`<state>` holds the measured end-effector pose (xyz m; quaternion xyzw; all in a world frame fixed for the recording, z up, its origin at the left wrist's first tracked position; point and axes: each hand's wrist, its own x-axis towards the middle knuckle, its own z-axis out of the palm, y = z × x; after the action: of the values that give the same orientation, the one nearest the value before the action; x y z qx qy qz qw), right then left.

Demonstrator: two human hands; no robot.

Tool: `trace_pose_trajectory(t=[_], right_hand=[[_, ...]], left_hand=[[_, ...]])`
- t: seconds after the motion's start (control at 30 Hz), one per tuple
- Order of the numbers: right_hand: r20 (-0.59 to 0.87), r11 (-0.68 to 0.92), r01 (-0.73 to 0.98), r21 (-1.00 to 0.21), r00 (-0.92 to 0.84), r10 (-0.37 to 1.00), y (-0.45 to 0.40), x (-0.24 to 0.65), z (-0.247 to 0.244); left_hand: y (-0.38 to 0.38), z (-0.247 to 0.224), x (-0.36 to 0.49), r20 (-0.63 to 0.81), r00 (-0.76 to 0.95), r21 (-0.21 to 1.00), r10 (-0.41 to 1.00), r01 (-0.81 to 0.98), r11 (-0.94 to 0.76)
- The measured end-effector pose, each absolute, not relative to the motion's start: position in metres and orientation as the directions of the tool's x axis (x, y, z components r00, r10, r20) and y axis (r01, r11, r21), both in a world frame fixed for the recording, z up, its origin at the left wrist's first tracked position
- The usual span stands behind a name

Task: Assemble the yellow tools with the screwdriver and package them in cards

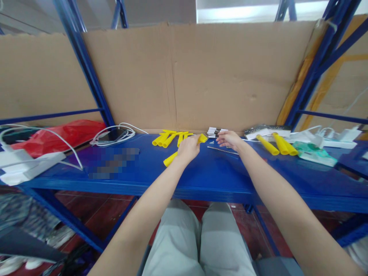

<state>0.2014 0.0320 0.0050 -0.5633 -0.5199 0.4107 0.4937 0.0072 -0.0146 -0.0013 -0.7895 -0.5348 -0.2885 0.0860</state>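
Note:
My left hand [188, 148] is closed around a yellow plastic tube-like piece [170, 159], whose two ends stick out on either side of the fist. To the right, my right hand [230, 139] hovers low over the tabletop with its fingers apart and slightly bent. Its fingertips are beside a small group of white pieces with dark ends [212, 132]. Below that hand lies a thin metal rod [222, 150], and a few tiny metal bits [212, 142] rest near its left end. Behind my left hand, several similar yellow pieces [168, 138] lie in a cluster.
On the blue table [138, 168], more yellow pieces [283, 145] lean on a flat box [267, 131], near a green-and-white packet [314, 153]. Leftward are a coiled white cable [126, 134], a red bag [69, 134] and a power strip [31, 168]. A cardboard panel [201, 76] stands behind.

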Motion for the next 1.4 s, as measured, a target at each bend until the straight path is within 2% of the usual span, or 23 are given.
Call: trace_pose_trajectory(t=[0.07, 0.13, 0.23, 0.3, 0.43, 0.53, 0.63, 0.73, 0.83, 0.93, 1.07, 1.27, 1.4], right_hand=[[0.095, 0.011, 0.3, -0.954, 0.266, 0.959, 0.039, 0.212, 0.0], [0.171, -0.022, 0.511, -0.859, 0.328, 0.929, 0.046, 0.221, -0.005], [0.291, -0.036, 0.828, -0.56, 0.237, 0.927, 0.053, 0.23, -0.012], [0.27, -0.049, 0.916, -0.398, 0.168, 0.948, 0.055, 0.232, -0.014], [0.184, -0.106, 0.966, -0.236, 0.151, 0.971, 0.053, 0.233, -0.015], [0.153, -0.124, 0.981, -0.152, 0.147, 0.977, 0.05, 0.232, -0.016], [0.129, -0.117, 0.989, -0.092, 0.128, 0.983, 0.048, 0.229, -0.018], [0.087, -0.113, 0.992, -0.054, 0.117, 0.989, 0.048, 0.227, -0.018], [0.059, -0.107, 0.994, -0.033, 0.108, 0.992, 0.047, 0.224, -0.016], [0.07, -0.097, 0.995, -0.008, 0.098, 0.993, 0.044, 0.221, -0.014], [0.108, -0.07, 0.997, 0.01, 0.069, 0.992, 0.041, 0.22, -0.013], [0.149, -0.051, 0.999, 0.005, 0.05, 0.988, 0.043, 0.222, -0.016], [0.175, -0.033, 0.999, -0.026, 0.037, 0.984, 0.045, 0.224, -0.017]], left_hand=[[-0.013, 0.003, 0.005, 0.616, 0.178, 0.269, 0.767, 0.868, -0.417], [-0.01, 0.006, 0.003, 0.675, 0.106, 0.356, 0.73, 0.82, -0.449], [-0.006, 0.009, 0.002, 0.728, 0.014, 0.465, 0.685, 0.725, -0.509], [-0.003, 0.01, 0.002, 0.739, -0.037, 0.529, 0.673, 0.65, -0.545], [0.001, 0.014, 0.003, 0.706, -0.166, 0.676, 0.689, 0.448, -0.585], [0.003, 0.021, 0.003, 0.61, -0.252, 0.791, 0.751, 0.239, -0.563], [0.004, 0.027, 0.001, 0.446, -0.285, 0.882, 0.848, -0.019, -0.47], [0.006, 0.026, -0.003, 0.242, -0.236, 0.907, 0.941, -0.289, -0.305], [0.009, 0.019, -0.005, 0.045, -0.122, 0.906, 0.992, -0.414, -0.092], [0.011, 0.01, -0.002, -0.066, -0.016, 0.914, 0.998, -0.402, 0.054], [0.011, 0.007, 0.01, -0.145, 0.111, 0.953, 0.983, -0.251, 0.169], [0.018, 0.011, 0.02, -0.242, 0.25, 0.97, 0.938, 0.027, 0.243], [0.024, 0.001, 0.014, -0.246, 0.305, 0.966, 0.92, 0.004, 0.257]])
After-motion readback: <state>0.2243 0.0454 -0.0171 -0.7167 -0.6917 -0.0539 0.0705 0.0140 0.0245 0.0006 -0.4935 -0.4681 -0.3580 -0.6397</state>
